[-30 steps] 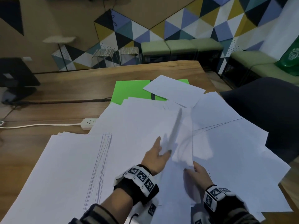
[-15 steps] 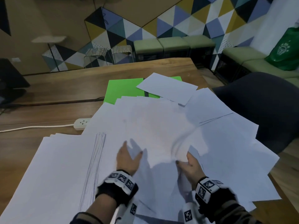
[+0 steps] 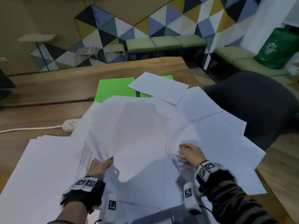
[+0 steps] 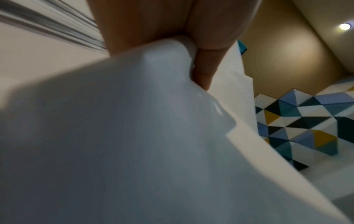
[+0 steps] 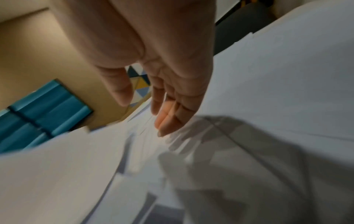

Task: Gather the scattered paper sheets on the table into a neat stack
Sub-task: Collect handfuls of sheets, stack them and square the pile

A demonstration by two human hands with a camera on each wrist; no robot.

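Many white paper sheets (image 3: 139, 135) lie fanned and overlapping across the wooden table (image 3: 48, 88). My left hand (image 3: 103, 161) is at the near left of the middle bundle, thumb on top, gripping its edge. In the left wrist view the fingers (image 4: 203, 63) pinch a curled fold of paper (image 4: 134, 136). My right hand (image 3: 187, 152) hovers blurred at the bundle's near right. The right wrist view shows this hand (image 5: 142, 112) with fingers straight and spread, just above the sheets (image 5: 268, 91), holding nothing.
A green folder (image 3: 116, 89) lies beyond the pile, partly under a single sheet (image 3: 158, 87). A white power strip (image 3: 71, 124) with its cord sits left of the pile. A dark chair (image 3: 252, 101) stands at the table's right edge. More sheets (image 3: 40, 167) lie at the near left.
The upright sheet has swung down onto the pile. My left hand slid left and toward me and now grips the bundle's edge. My right hand shifted right, off the paper.
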